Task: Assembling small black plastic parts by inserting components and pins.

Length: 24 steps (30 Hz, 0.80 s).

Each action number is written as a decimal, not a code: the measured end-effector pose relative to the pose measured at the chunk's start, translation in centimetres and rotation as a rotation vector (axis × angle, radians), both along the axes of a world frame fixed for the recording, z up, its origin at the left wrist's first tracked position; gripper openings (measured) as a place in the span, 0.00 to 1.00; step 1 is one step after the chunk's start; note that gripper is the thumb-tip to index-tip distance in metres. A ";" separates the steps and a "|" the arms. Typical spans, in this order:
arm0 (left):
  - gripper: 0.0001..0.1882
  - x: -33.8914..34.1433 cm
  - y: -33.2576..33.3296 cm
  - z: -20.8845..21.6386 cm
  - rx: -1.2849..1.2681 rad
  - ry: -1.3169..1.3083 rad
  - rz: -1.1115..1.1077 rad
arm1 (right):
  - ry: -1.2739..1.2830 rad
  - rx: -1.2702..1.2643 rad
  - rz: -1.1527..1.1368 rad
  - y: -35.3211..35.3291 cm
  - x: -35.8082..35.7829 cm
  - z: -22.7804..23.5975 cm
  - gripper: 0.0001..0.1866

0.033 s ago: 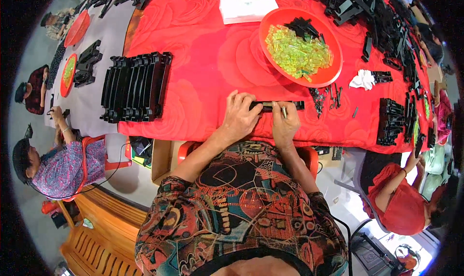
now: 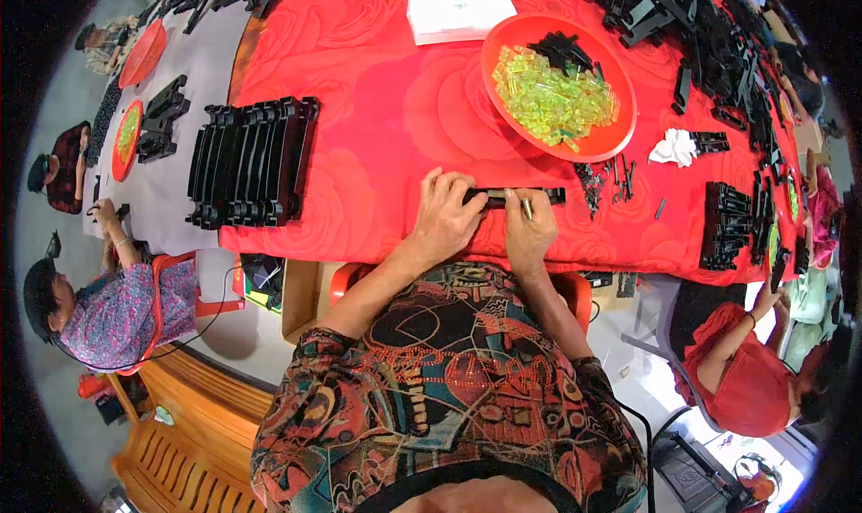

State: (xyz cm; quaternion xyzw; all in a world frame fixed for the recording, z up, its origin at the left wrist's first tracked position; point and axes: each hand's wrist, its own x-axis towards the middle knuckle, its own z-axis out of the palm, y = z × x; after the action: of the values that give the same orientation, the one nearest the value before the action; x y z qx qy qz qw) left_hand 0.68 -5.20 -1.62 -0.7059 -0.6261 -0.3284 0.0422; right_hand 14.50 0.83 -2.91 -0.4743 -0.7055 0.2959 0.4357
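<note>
My left hand is closed on the left end of a long black plastic part, which lies crosswise on the red cloth near the table's front edge. Pinched in my right hand is a slim metallic stick-like tool, its kind unclear. That hand is pressed against the middle of the same part, and my fingers hide where the tool meets it. Just right of the part lie small black pieces and a few dark pins. Beyond my hands stands a red bowl of yellow-green clear pieces and black bits.
A row of black assembled parts stands on the left. A white box sits at the back. To the right are a crumpled white tissue, stacked black parts and a large black heap. Other people sit on both sides.
</note>
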 end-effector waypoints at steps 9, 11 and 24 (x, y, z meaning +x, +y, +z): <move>0.15 0.1 0.0 0.0 -0.017 -0.037 -0.008 | -0.133 0.252 0.069 0.1 0.4 0.7 0.07; 0.16 0.1 0.1 0.1 -0.024 -0.037 -0.007 | -0.148 0.234 0.059 0.0 0.5 0.7 0.08; 0.17 -0.1 0.1 0.1 -0.019 0.004 -0.035 | -0.273 0.228 0.101 -0.2 1.1 0.9 0.10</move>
State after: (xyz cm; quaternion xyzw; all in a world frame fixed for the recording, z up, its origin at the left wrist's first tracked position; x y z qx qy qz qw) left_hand 0.62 -5.08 -1.56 -0.7179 -0.6166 -0.3217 0.0307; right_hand 15.58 0.60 -2.05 -0.4216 -0.8099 0.1685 0.3714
